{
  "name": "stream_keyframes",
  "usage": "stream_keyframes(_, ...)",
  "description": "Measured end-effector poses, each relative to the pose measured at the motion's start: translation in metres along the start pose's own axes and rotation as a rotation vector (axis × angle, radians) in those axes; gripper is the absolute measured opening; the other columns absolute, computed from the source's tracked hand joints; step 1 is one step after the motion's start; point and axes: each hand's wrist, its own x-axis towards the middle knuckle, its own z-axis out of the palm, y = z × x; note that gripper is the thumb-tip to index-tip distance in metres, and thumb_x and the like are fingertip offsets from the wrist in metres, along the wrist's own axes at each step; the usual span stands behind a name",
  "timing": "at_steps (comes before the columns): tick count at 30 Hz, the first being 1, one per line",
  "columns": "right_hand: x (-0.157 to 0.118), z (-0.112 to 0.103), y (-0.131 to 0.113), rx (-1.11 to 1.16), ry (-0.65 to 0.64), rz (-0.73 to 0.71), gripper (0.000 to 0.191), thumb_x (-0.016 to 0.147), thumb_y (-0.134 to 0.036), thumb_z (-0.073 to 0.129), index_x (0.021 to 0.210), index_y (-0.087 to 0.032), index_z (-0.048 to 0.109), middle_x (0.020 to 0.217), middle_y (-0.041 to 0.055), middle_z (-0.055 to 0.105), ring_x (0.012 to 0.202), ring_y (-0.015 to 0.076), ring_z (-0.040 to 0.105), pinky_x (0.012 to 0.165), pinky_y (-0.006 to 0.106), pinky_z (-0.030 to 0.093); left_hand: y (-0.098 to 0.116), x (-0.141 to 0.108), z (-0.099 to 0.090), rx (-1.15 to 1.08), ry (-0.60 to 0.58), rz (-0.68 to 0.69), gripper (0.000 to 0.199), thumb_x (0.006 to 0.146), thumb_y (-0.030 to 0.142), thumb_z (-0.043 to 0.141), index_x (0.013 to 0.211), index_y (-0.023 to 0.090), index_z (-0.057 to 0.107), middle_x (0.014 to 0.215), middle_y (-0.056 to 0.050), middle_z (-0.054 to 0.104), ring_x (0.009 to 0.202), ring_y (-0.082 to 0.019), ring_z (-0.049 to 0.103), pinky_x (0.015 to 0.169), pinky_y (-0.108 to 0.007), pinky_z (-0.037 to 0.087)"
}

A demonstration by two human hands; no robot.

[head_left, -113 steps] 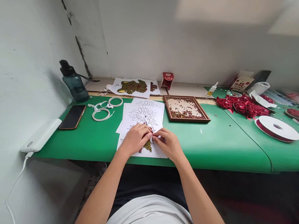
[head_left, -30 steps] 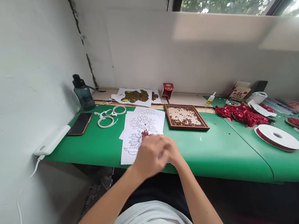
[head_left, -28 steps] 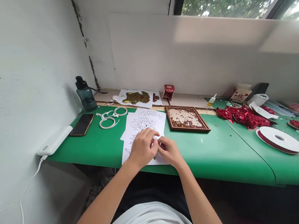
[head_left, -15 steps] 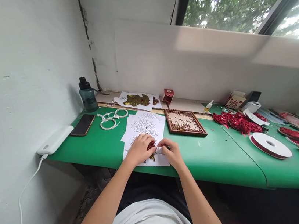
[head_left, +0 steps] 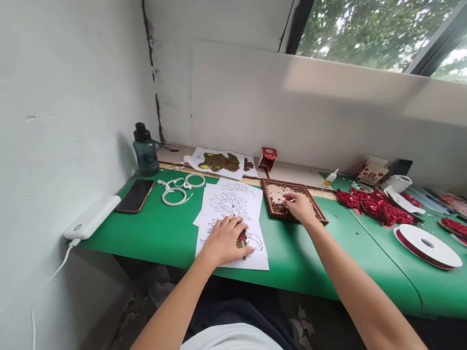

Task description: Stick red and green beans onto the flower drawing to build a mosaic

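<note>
Head view: the person's left hand [head_left: 227, 239] lies palm-down on the printed sheet [head_left: 256, 261] near the close edge of the green table [head_left: 159, 237], thumb apart from the fingers beside a small patch of red and green pieces [head_left: 241, 239]. Farther right, the right hand [head_left: 299, 206] reaches into the wooden-framed tray [head_left: 267, 198], fingers drawn together over the loose pieces [head_left: 279, 208]; whether any is pinched cannot be told. To pick well, the right thumb and forefinger should probably take few pieces at once, gripping softly without nudging the tray, while the left palm presses lightly so sheet and patch stay undisturbed. Half a second earlier the right hand was at the sheet, just right of the patch; the left remains there.
</note>
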Motion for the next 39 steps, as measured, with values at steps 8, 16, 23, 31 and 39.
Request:
stream_keyframes(8,0.028,0.015,0.006,-0.193,-0.095,0.019,0.017,0.081,-0.02,0.068,0.086,-0.02,0.084,0.097,0.0121,0.081,0.089,0.025,0.07,0.076,0.032,0.044,-0.002,0.0,0.002,0.014,-0.006,0.029,0.06,0.086,0.057,0.073,0.138,0.028,0.061,0.159,-0.007,0.051,0.15,-0.034,0.041,0.125,-0.057,0.035)
stream_keyframes(16,0.021,0.012,-0.003,-0.12,-0.007,-0.046,0.018,0.083,-0.014,0.058,0.082,-0.017,0.076,0.091,0.0148,0.077,0.086,0.0259,0.067,0.076,0.034,0.042,0.003,-0.004,-0.005,-0.035,-0.01,0.069,0.047,0.086,0.045,0.078,0.13,0.032,0.069,0.155,-0.002,0.056,0.149,-0.031,0.043,0.123,-0.054,0.038)
stream_keyframes(23,-0.072,0.031,-0.035,0.188,0.029,-0.271,0.019,0.092,-0.029,0.05,0.094,-0.021,0.067,0.092,0.0084,0.074,0.081,0.0224,0.064,0.078,0.034,0.049,0.003,-0.009,-0.01,-0.134,0.021,0.151,0.017,0.088,0.034,0.077,0.105,0.032,0.079,0.139,0.002,0.067,0.135,-0.027,0.054,0.117,-0.049,0.043)
stream_keyframes(31,-0.146,0.062,-0.057,0.438,-0.083,-0.337,0.022,0.094,-0.033,0.055,0.11,-0.021,0.064,0.083,0.0029,0.069,0.066,0.0163,0.055,0.064,0.029,0.046,-0.001,-0.007,-0.009,-0.275,0.052,0.134,0.012,0.095,0.028,0.068,0.1,0.027,0.079,0.117,-0.002,0.075,0.119,-0.024,0.064,0.111,-0.045,0.047)
stream_keyframes(39,-0.147,0.058,-0.053,0.416,-0.199,-0.298,0.029,0.098,-0.034,0.048,0.117,-0.022,0.067,0.064,-0.0034,0.058,0.059,0.0165,0.052,0.062,0.03,0.04,-0.007,-0.008,-0.013,-0.516,0.024,0.012,0.021,0.095,0.024,0.063,0.108,0.028,0.08,0.115,-0.005,0.071,0.11,-0.021,0.07,0.101,-0.037,0.058)
